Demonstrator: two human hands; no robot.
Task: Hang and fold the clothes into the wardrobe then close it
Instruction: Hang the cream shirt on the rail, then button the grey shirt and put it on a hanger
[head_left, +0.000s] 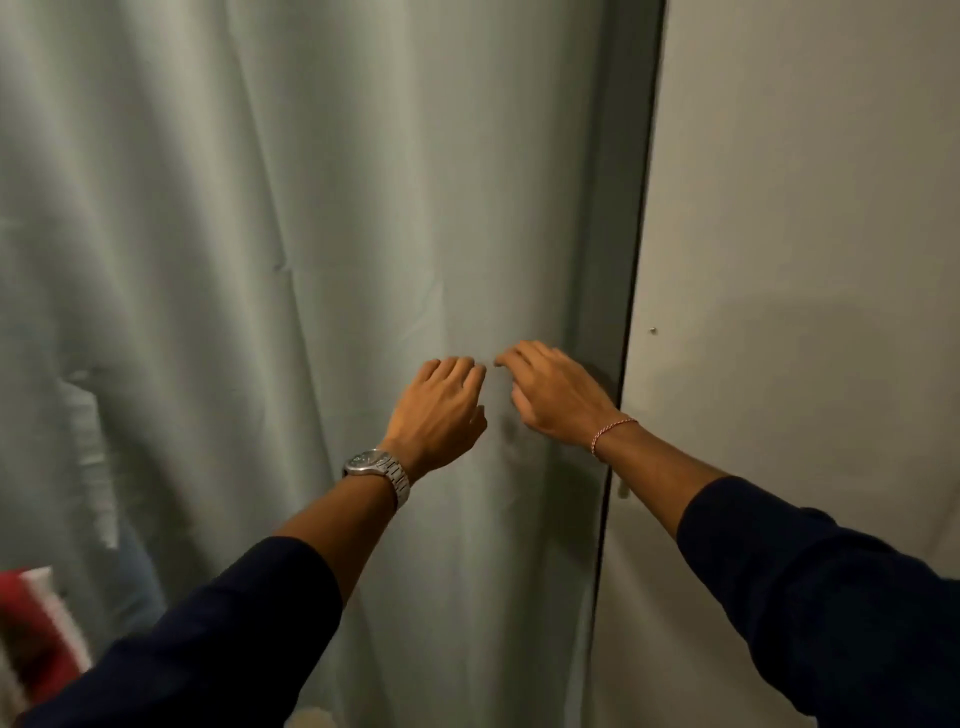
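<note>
The wardrobe's fabric cover (234, 260) hangs drawn across the front, a pale grey-green cloth filling most of the view from the left edge to its dark right-hand border; it is thin and matte, falling in long soft folds that run top to bottom, slightly slanted, so its long axis is vertical; just past that border stands a plain beige wall (805, 208), smooth and flat, with a small metal stud in it. Both hands meet at the cloth near its right side, about mid-height; the left hand (441, 405) has its fingers bent with the tips against the fabric, and the right hand (550, 395) lies beside it, fingers curved, tips at the cloth; whether either actually pinches the fabric I cannot tell. A steel-link wristwatch (376, 470) sits on the left wrist, a thin red-and-white cord bracelet (613, 431) on the right; both sleeves are dark navy. A blurred red and white thing (36, 623) shows at the lower left.
</note>
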